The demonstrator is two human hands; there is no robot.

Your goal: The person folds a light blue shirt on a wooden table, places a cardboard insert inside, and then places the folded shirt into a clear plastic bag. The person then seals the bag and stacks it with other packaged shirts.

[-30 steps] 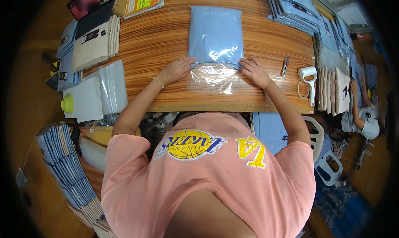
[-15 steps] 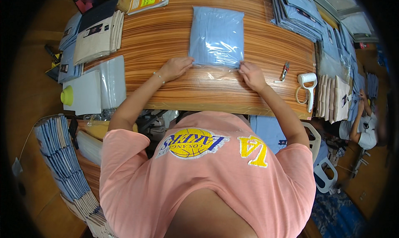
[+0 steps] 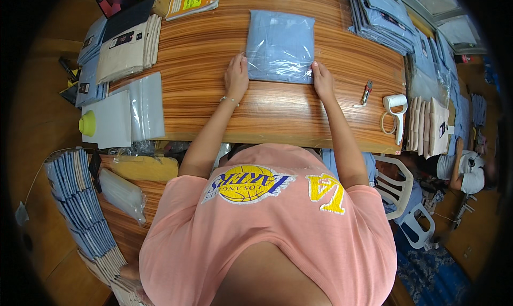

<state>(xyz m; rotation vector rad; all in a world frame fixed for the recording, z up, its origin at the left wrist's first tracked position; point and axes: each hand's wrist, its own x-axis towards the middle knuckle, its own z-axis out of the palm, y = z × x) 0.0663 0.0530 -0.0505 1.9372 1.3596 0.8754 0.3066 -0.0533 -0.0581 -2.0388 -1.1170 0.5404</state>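
A folded light blue garment in a clear plastic bag (image 3: 280,47) lies flat on the wooden table, its near edge smooth and shiny. My left hand (image 3: 236,77) is at its lower left side, pinching the loose plastic there between thumb and fingers. At the lower right side my right hand (image 3: 323,80) grips the bag's edge, thumb on top and the other fingers partly hidden below. Right of that hand lie a small cutter knife (image 3: 366,92) and a white-handled lint roller (image 3: 396,111).
Bagged blue garments (image 3: 382,20) are piled at the far right, beige ones (image 3: 125,47) at the left. Clear bags (image 3: 145,105) and a white sheet (image 3: 109,121) with a yellow-green tape roll (image 3: 87,123) lie near left. White plastic chairs (image 3: 395,183) stand right; another person (image 3: 470,172) is beyond.
Both hands have moved from the bag's near corners up along its sides, and my elbows have come inward. The plastic flap at the near edge no longer sticks out toward me.
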